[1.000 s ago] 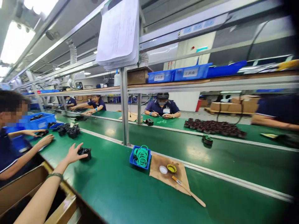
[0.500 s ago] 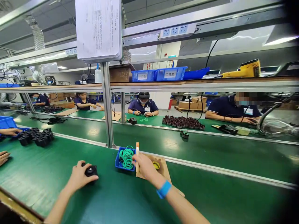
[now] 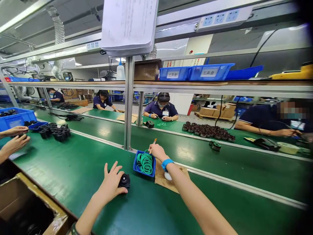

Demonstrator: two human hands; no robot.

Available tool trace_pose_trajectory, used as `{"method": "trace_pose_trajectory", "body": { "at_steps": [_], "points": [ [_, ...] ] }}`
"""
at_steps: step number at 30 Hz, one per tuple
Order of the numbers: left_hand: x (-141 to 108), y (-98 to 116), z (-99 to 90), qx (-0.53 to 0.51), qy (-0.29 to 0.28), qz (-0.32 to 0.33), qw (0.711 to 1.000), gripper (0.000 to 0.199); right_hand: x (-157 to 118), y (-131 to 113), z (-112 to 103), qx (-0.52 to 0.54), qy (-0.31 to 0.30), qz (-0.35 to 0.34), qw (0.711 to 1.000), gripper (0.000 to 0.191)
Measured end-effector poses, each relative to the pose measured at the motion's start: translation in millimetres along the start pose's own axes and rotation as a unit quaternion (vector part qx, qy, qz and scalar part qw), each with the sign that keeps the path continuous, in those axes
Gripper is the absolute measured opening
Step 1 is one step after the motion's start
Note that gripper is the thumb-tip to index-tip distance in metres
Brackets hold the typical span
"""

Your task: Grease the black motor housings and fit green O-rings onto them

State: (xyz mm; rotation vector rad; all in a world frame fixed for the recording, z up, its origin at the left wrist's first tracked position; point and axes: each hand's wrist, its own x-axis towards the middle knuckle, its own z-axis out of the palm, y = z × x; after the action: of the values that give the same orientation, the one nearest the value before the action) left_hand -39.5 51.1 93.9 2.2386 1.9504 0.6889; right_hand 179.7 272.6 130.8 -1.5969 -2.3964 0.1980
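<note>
My left hand (image 3: 112,180) rests on the green bench around a round black part (image 3: 124,181), thumb at its near side and the other fingers spread behind. Farther forward, my right hand (image 3: 157,151) pinches a brush (image 3: 155,141) with an orange-brown tip pointing up. It is just beyond the right side of a small blue tray (image 3: 135,165) that holds a heap of green rings (image 3: 146,163). Beside the tray lies a piece of brown cardboard (image 3: 160,178) with a small white round item (image 3: 168,176) on it, partly covered by my right forearm.
At the left, another person's hands (image 3: 16,140) hold a small dark part near several black parts (image 3: 58,132) and a blue bin (image 3: 18,121). An open cardboard box (image 3: 14,192) stands at the lower left. A metal post (image 3: 129,107) rises behind the tray. People sit opposite.
The view has swung left, so the scene sits farther right. My right hand has moved back toward the tray's far corner, the brush now tilted. My left fingers have spread more over the black part.
</note>
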Motion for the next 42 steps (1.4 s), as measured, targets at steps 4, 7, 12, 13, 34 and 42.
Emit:
{"method": "trace_pose_trajectory", "body": {
  "at_steps": [4,7,12,13,34,42],
  "points": [
    [-2.6,14.7,18.8,-0.081,0.012,0.014,0.997,0.056,-17.7,0.6,-14.1,0.049,0.05,-0.01,0.997,0.03],
    [-12.2,28.2,40.7,-0.159,0.021,0.006,0.987,0.06,-55.2,-3.8,-19.1,0.102,0.081,-0.033,0.991,0.022],
    [-22.5,34.8,70.2,-0.278,0.049,-0.015,0.959,0.069,-134.8,-30.3,2.8,0.188,0.028,-0.115,0.975,0.019],
    [-23.4,33.6,73.7,-0.297,0.054,-0.02,0.953,0.073,-145.0,-35.4,9.4,0.199,0.017,-0.125,0.972,0.018],
    [-31.4,27.5,80.0,-0.324,0.1,0.04,0.94,0.059,-193.2,-31.3,52.7,0.289,0.061,-0.254,0.921,0.026],
    [-32.5,19.5,90.8,-0.28,0.152,0.038,0.947,0.046,-195.9,-29.8,67.5,0.231,0.191,-0.289,0.909,0.027]
  ]
}}
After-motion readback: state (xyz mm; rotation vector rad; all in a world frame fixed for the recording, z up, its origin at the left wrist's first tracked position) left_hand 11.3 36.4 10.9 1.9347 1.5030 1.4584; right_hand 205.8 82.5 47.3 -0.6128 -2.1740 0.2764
